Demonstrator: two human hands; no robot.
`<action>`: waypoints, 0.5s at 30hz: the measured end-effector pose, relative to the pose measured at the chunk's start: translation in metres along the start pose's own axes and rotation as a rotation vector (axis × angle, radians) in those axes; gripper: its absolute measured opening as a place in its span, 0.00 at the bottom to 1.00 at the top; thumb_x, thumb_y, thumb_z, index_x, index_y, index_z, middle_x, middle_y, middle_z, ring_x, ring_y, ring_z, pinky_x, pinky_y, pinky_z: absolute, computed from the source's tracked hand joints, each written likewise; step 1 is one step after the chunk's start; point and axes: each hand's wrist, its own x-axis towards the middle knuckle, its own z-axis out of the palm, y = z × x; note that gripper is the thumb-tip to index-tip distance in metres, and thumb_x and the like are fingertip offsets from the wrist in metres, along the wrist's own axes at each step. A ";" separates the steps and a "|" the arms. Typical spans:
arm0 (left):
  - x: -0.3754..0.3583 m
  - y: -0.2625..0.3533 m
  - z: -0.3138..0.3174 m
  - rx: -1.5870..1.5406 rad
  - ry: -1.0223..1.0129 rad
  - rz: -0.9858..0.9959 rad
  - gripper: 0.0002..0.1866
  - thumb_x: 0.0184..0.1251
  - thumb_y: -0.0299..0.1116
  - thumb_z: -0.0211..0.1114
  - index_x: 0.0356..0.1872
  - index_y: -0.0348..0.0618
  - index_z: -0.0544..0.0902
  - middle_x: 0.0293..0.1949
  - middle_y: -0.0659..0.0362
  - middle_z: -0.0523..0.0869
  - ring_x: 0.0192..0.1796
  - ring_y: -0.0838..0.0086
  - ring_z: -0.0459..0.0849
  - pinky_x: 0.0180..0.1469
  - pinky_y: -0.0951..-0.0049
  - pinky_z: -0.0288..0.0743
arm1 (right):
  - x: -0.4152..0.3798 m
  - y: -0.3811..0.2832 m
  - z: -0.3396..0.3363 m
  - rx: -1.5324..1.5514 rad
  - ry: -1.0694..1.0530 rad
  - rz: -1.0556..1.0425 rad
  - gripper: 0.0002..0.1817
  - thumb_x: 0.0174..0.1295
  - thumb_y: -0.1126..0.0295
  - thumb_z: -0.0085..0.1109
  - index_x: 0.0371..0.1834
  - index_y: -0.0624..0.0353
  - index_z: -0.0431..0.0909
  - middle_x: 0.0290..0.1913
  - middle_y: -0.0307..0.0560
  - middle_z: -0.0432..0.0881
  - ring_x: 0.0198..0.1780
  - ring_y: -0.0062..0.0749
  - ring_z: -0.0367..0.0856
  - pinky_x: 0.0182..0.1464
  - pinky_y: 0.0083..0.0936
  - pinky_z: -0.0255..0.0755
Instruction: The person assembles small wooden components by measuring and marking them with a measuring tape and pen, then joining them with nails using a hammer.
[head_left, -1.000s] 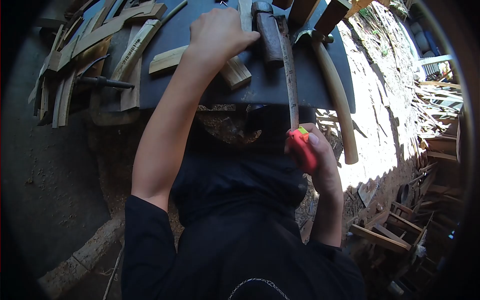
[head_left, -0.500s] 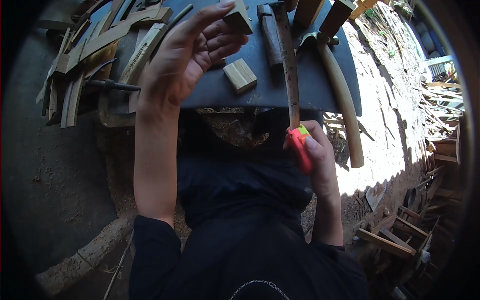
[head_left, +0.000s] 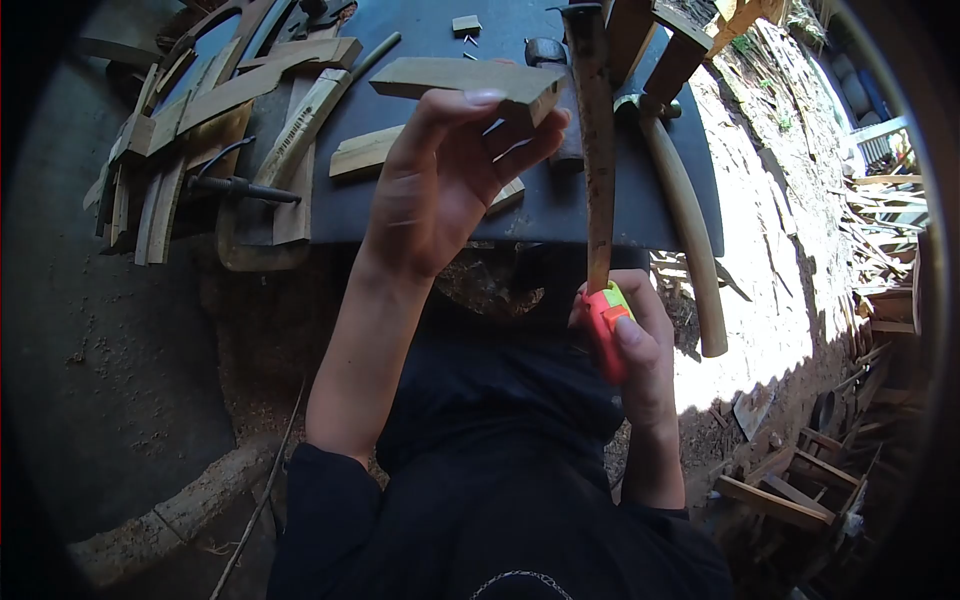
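Note:
My left hand (head_left: 450, 185) is raised over the bench and closed on a wood block (head_left: 450, 76) with an angled end. My right hand (head_left: 648, 340) is wrapped round a red and yellow tape measure (head_left: 603, 335), thumb on its front. The worn tape blade (head_left: 594, 150) stretches away from the case toward the far side, its tip hooked near the top of the view. Beneath my left hand lie another wood piece (head_left: 366, 153) and a small block (head_left: 507, 196), both partly hidden.
The dark bench top (head_left: 560, 215) carries a hammer with a curved wooden handle (head_left: 690, 230) at right. Scrap wood (head_left: 190, 120) and a clamp (head_left: 240, 190) crowd the left side. A small offcut (head_left: 466, 25) and nails (head_left: 471, 42) sit at the back.
My left hand has moved right and slightly nearer, turning the wood block so its long side shows. The right hand and tape measure have shifted slightly down in view.

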 end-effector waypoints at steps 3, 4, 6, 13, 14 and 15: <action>-0.003 -0.005 0.007 0.388 0.135 0.089 0.19 0.80 0.40 0.59 0.58 0.35 0.83 0.56 0.48 0.90 0.62 0.60 0.90 0.72 0.59 0.79 | 0.001 -0.004 -0.003 -0.034 0.011 -0.002 0.27 0.72 0.50 0.61 0.60 0.63 0.76 0.47 0.43 0.83 0.50 0.22 0.79 0.57 0.22 0.71; -0.003 -0.002 0.007 0.427 0.107 0.063 0.20 0.84 0.44 0.55 0.58 0.38 0.83 0.56 0.49 0.90 0.62 0.62 0.90 0.69 0.60 0.80 | 0.001 -0.006 -0.004 -0.013 0.006 0.014 0.27 0.72 0.50 0.61 0.60 0.62 0.76 0.47 0.43 0.83 0.50 0.22 0.79 0.57 0.22 0.71; -0.004 0.001 0.013 0.468 0.136 0.061 0.23 0.87 0.49 0.52 0.59 0.38 0.82 0.57 0.50 0.90 0.62 0.62 0.90 0.68 0.61 0.81 | 0.002 -0.003 -0.007 -0.030 -0.002 0.012 0.27 0.71 0.50 0.61 0.60 0.62 0.76 0.47 0.42 0.83 0.50 0.22 0.79 0.57 0.22 0.70; -0.003 0.010 0.016 0.156 0.183 -0.088 0.25 0.90 0.54 0.47 0.51 0.41 0.81 0.25 0.68 0.66 0.25 0.82 0.64 0.29 0.78 0.66 | -0.005 -0.002 -0.004 -0.066 0.009 0.038 0.27 0.71 0.50 0.62 0.61 0.61 0.76 0.47 0.41 0.83 0.47 0.19 0.78 0.52 0.20 0.71; -0.002 0.012 0.009 0.074 0.198 -0.103 0.22 0.90 0.50 0.49 0.47 0.42 0.80 0.24 0.70 0.64 0.24 0.84 0.62 0.25 0.80 0.63 | -0.006 0.000 -0.004 -0.085 0.014 0.031 0.27 0.71 0.50 0.62 0.61 0.61 0.76 0.47 0.40 0.83 0.46 0.18 0.79 0.50 0.19 0.71; -0.002 0.013 0.007 -0.008 0.211 -0.112 0.19 0.90 0.46 0.51 0.43 0.42 0.79 0.22 0.71 0.62 0.22 0.85 0.61 0.22 0.81 0.60 | -0.005 0.003 -0.004 -0.107 0.017 0.021 0.27 0.71 0.49 0.62 0.61 0.61 0.77 0.47 0.40 0.83 0.45 0.18 0.79 0.49 0.19 0.72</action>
